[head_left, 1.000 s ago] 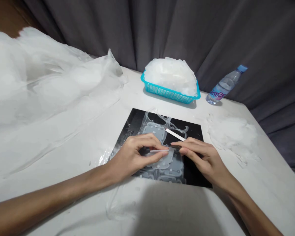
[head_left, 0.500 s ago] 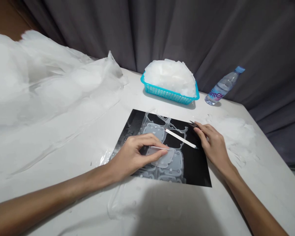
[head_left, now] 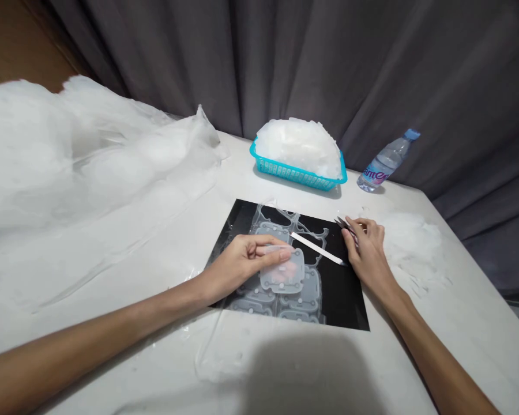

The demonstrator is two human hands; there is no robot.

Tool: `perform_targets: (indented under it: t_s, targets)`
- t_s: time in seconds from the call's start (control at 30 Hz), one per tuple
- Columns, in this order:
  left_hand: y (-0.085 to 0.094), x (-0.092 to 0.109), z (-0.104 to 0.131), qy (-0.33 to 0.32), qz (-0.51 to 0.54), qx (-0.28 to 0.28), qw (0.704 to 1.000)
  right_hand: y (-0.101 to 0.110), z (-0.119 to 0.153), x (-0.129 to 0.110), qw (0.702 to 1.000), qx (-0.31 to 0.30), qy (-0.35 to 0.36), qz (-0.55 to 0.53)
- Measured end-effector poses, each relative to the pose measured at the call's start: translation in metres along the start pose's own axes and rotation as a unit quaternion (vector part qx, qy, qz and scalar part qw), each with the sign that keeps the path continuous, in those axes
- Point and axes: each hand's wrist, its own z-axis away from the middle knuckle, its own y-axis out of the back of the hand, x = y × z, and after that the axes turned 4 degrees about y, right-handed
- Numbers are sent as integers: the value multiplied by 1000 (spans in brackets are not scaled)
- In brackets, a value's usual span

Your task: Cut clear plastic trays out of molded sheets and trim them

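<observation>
My left hand (head_left: 251, 256) pinches a translucent rounded-square silicone piece (head_left: 283, 276) by its upper edge, above a black mat (head_left: 346, 305). Under it on the mat lies a translucent sheet (head_left: 305, 294) of similar shapes, with cut-out openings in its upper part. A white stick with a dark tip (head_left: 318, 249) rests across those openings. Beside the mat's right edge, my right hand (head_left: 365, 242) is closed on dark pointed tweezers (head_left: 343, 224), whose tips point up and left.
A blue basket (head_left: 294, 173) heaped with translucent pieces stands at the back, with a water bottle (head_left: 383, 164) to its right. Cloudy plastic sheets (head_left: 112, 150) cover the left side. More translucent pieces (head_left: 415, 239) lie right of my right hand.
The piece in my left hand has turned to show its flat face. My right hand still holds the tweezers, now turned slightly. The whole view has shifted a little.
</observation>
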Motion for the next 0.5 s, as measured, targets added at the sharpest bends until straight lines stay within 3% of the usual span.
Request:
perform_targets:
  t_s: [0.1,0.27,0.5]
  targets:
    - [1,1,-2,-3,38,-1,999,9,0,-30,993,6,16,-121]
    - [-1,5,-2,-31,35,-9,999,12,7,-79,938,-79,-23,-338]
    - [-2,6,-1,-49,-4,-9,999,7,10,-89,891,-96,-91,-434]
